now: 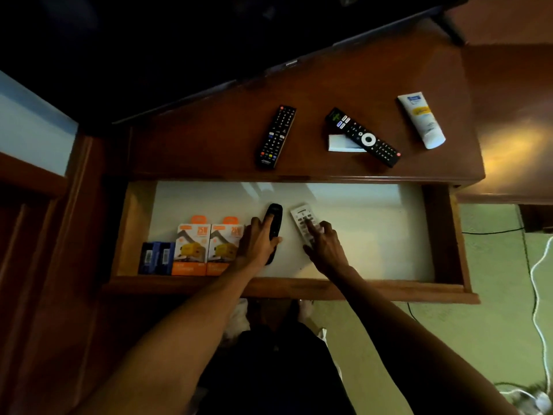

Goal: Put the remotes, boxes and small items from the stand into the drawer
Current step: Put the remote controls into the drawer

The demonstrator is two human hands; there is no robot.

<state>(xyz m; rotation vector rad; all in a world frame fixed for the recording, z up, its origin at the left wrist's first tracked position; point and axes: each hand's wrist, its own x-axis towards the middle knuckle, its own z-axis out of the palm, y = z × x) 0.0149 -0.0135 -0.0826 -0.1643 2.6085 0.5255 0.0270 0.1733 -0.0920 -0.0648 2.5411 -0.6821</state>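
The open drawer [374, 235] has a white floor. My left hand [257, 244] lies on a small black remote [274, 215] inside it, fingers wrapped around the remote. My right hand [324, 247] rests on a white remote [300, 217] beside it, fingertips pressing its keys. At the drawer's left stand two orange charger boxes [191, 250] and two dark blue boxes [155, 257]. On the wooden stand [209, 145] lie a long black remote [275, 136], a second black remote [363, 137] over a white box [339, 144], and a white tube [420, 119].
A dark TV screen [149, 55] hangs over the back of the stand. The drawer's wooden front rail [389, 290] crosses under both forearms. White and black cables [538, 280] run over the green floor at the right.
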